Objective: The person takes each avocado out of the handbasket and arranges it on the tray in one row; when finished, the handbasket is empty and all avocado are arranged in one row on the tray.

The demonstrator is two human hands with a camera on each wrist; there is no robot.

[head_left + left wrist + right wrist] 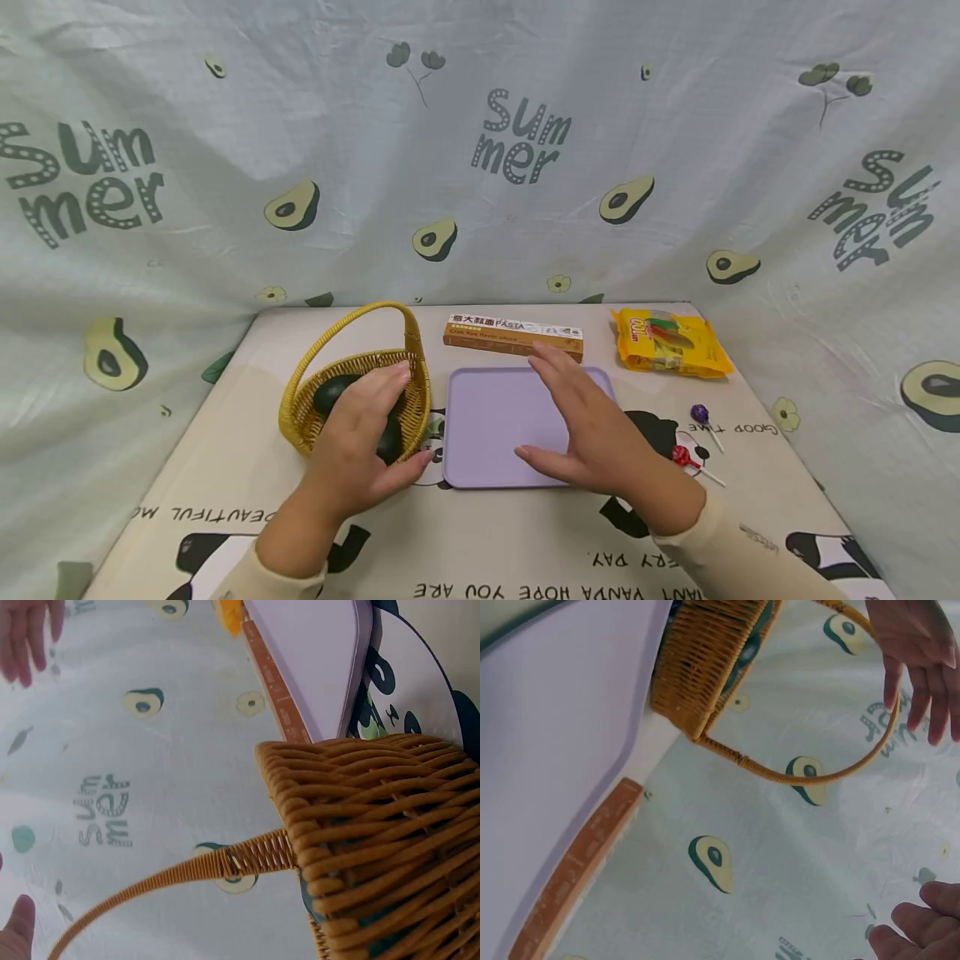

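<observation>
My left hand [358,450] hovers over the front of a yellow wicker basket [294,417], fingers extended and thumb apart, holding nothing. Inside the basket lie dark green, rounded avocado-like things [333,392], partly hidden by that hand. Over the right part of a flat lilac tray [487,433] is my right hand [588,429], its fingers straight, the thumb spread and nothing in its grasp. The left wrist view shows the basket's woven side [397,840] up close. In the right wrist view, the left hand [922,652] appears beyond the basket's handle [810,778].
Behind the tray lies a pasta box [517,335]. A yellow snack bag [670,343] sits at the back right. Two lollipops, one purple [700,413] and one red [682,456], lie right of the tray. A printed curtain [480,208] hangs around the table.
</observation>
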